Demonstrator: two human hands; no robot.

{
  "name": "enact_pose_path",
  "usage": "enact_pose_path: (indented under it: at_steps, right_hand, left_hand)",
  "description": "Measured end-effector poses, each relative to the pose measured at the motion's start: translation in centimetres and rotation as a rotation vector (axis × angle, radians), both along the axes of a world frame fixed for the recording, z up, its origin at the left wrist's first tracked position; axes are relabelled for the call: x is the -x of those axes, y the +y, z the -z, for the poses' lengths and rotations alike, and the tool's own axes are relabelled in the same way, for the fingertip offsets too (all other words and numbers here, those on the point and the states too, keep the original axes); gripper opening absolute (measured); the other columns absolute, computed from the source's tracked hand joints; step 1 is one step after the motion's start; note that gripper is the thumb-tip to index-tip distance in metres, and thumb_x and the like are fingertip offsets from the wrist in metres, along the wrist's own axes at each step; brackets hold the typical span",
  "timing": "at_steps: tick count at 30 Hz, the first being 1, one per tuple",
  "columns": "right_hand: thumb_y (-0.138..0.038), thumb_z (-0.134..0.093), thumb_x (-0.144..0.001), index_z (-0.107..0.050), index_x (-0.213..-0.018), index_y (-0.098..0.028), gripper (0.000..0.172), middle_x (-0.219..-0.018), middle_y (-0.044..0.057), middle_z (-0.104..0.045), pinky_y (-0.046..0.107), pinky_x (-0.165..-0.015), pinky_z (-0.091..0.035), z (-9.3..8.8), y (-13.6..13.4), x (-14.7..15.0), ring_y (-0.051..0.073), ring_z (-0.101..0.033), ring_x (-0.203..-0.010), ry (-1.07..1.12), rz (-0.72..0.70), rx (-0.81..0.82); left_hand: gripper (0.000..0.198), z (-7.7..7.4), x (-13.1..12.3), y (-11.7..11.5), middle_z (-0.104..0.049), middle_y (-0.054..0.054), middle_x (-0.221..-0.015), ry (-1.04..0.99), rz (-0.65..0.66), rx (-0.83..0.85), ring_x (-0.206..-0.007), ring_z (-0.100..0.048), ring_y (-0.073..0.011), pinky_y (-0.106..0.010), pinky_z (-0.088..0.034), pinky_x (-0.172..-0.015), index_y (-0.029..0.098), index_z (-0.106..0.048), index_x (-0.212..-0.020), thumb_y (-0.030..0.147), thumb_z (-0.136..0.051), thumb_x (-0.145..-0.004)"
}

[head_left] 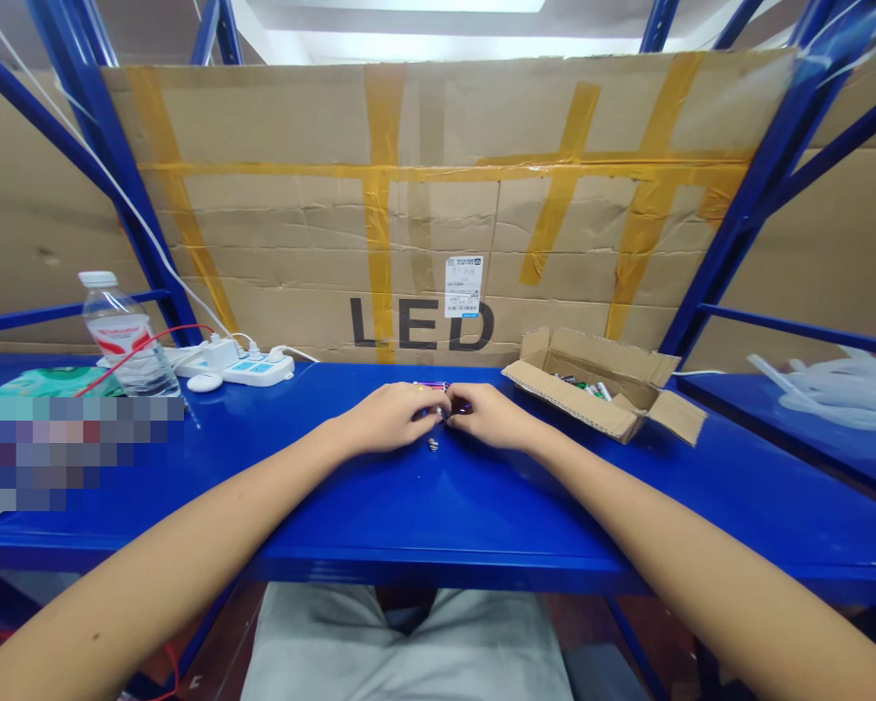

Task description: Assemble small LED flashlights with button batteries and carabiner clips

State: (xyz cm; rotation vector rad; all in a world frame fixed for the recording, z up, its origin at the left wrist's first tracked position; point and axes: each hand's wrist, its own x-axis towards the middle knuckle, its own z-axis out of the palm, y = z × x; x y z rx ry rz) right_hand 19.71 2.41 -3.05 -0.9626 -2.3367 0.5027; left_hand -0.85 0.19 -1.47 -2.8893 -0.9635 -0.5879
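My left hand (pixel 390 417) and my right hand (pixel 492 417) meet at the middle of the blue table, fingertips nearly touching. Both are closed, thumbs and fingers curled around something small and shiny that the fingers mostly hide. Dark and purple glints show beside the right fingertips. Just behind the hands, a row of thin pinkish-purple pieces (pixel 432 385) is partly covered. One small silvery piece (pixel 433 445) lies on the table just in front of the fingertips; its kind is too small to tell.
An open cardboard box (pixel 565 397) with small battery-like cylinders (pixel 591 389) stands to the right. On the left are a water bottle (pixel 127 336), a white power strip (pixel 263 367) and a green packet (pixel 62 382). Clear tubing (pixel 832 389) lies far right; blue posts frame the table.
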Motion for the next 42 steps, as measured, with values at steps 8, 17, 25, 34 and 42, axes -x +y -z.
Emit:
enact_pose_path:
  at_steps: [8,17,25,34,42]
  right_hand:
    - [-0.008,-0.058,-0.076,-0.057,-0.082,-0.018,0.012,-0.083,0.002,-0.065,0.029,-0.073,-0.045,0.2,0.0,0.2,0.017,-0.060,-0.077,0.069,-0.034,0.113]
    - [-0.010,-0.058,-0.077,-0.051,-0.076,-0.019,0.011,-0.071,-0.002,-0.058,0.030,-0.066,-0.051,0.3,-0.1,0.8,0.015,-0.063,-0.066,0.239,-0.054,0.376]
    - [-0.009,-0.057,-0.077,-0.052,-0.077,-0.018,0.011,-0.073,-0.001,-0.059,0.029,-0.066,-0.051,0.1,-0.3,0.7,0.015,-0.063,-0.066,0.211,-0.039,0.339]
    - [-0.005,-0.058,-0.073,-0.058,-0.084,-0.017,0.016,-0.077,0.001,-0.065,0.028,-0.069,-0.043,-0.4,0.0,-0.1,0.016,-0.059,-0.073,0.011,0.047,0.145]
    - [-0.007,-0.058,-0.073,-0.059,-0.084,-0.017,0.015,-0.078,0.001,-0.064,0.028,-0.069,-0.041,-0.3,0.0,0.0,0.016,-0.057,-0.075,-0.009,0.030,0.133]
  left_hand:
    - [0.017,0.4,-0.1,0.5,-0.070,-0.005,-0.107,-0.069,-0.020,0.012,-0.097,-0.065,-0.0203,-0.031,-0.047,-0.084,0.021,-0.064,-0.104,0.021,-0.052,-0.092]
    - [0.010,0.9,-0.4,0.9,-0.067,-0.004,-0.091,-0.230,-0.027,0.008,-0.084,-0.062,-0.0166,-0.029,-0.047,-0.077,0.019,-0.065,-0.093,0.021,-0.056,-0.091]
    - [0.010,0.7,-0.4,0.6,-0.067,-0.004,-0.092,-0.259,-0.027,0.027,-0.084,-0.061,-0.0163,-0.028,-0.046,-0.075,0.018,-0.064,-0.094,0.020,-0.055,-0.090]
    - [0.021,-0.5,1.1,0.8,-0.072,-0.003,-0.095,0.033,0.075,0.210,-0.085,-0.064,-0.0165,-0.028,-0.046,-0.080,0.020,-0.070,-0.097,0.014,-0.056,-0.083]
    - [0.023,-0.3,0.6,0.5,-0.073,-0.002,-0.098,0.137,0.097,0.308,-0.089,-0.065,-0.0164,-0.026,-0.044,-0.082,0.022,-0.073,-0.098,0.017,-0.054,-0.086]
